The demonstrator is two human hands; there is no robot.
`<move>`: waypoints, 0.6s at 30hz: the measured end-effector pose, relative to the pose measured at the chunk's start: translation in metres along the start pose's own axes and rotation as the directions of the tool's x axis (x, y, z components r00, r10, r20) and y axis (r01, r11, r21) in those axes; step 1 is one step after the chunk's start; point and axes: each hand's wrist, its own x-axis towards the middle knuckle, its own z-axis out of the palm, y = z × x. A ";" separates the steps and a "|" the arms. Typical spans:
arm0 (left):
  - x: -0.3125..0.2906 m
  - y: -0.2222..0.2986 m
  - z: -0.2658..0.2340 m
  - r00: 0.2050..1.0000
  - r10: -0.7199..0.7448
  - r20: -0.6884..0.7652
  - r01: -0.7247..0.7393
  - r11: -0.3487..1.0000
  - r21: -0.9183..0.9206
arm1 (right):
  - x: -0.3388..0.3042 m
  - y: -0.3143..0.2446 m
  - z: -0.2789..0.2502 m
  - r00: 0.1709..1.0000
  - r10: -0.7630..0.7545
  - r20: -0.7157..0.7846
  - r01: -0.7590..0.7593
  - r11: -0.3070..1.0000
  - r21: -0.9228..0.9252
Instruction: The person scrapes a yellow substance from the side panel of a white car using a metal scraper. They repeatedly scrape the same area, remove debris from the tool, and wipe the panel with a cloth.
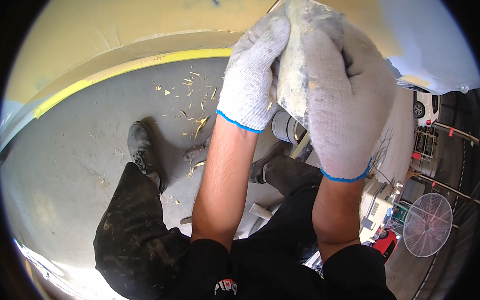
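Note:
Both my hands wear white knitted gloves with blue cuffs, soiled with grey and yellowish smears. Between them is a flat, pale grey piece with a straight edge, caked with putty-like residue (292, 77); its exact kind does not show. My left hand (259, 67) grips its left side, fingers mostly hidden behind it. My right hand (349, 93) is closed on its right side, thumb toward the top. Just beyond my hands curves a large panel (140, 21), coated in beige-yellow and pale blue-white at the right. Yellow tape (136, 63) runs along its lower edge.
Curled yellowish shavings (190, 88) lie scattered over the grey floor (65, 151). A round metal can (286, 127) stands below my hands, near my right shoe (269, 159). To the right are a round fan (427, 225), a white car (428, 107) and a red vehicle (385, 246).

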 end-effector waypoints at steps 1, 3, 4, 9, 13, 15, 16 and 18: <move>0.001 0.001 0.004 1.000 0.008 0.003 -0.008 1.000 0.001 | 0.002 -0.004 -0.004 1.000 -0.003 0.002 0.003 1.000 -0.014; 0.007 -0.001 0.002 0.998 0.011 0.058 -0.011 1.000 -0.003 | 0.004 -0.009 -0.007 1.000 -0.006 -0.004 0.006 0.998 -0.061; 0.008 -0.001 0.002 0.998 0.018 0.057 -0.019 1.000 0.016 | 0.005 -0.010 -0.008 1.000 -0.005 -0.011 0.004 0.996 -0.089; 0.007 -0.005 -0.005 0.998 0.005 0.063 -0.003 1.000 -0.031 | 0.004 -0.001 0.000 0.997 -0.064 -0.039 0.062 0.997 -0.049; 0.008 -0.005 -0.010 0.996 0.013 0.088 -0.010 0.999 -0.034 | 0.003 0.000 0.002 0.998 -0.062 -0.027 0.060 0.995 -0.080; 0.008 -0.006 -0.010 0.996 0.021 0.087 -0.018 0.999 -0.040 | 0.002 0.001 0.001 0.998 -0.055 -0.018 0.053 0.995 -0.089; 0.006 -0.006 -0.009 0.997 0.023 0.073 -0.020 0.999 -0.042 | 0.002 0.002 0.001 0.998 -0.053 -0.016 0.051 0.995 -0.091; 0.006 -0.007 -0.011 0.998 0.015 0.056 -0.012 0.999 -0.052 | 0.002 0.002 0.002 1.000 -0.026 0.003 0.027 0.995 -0.093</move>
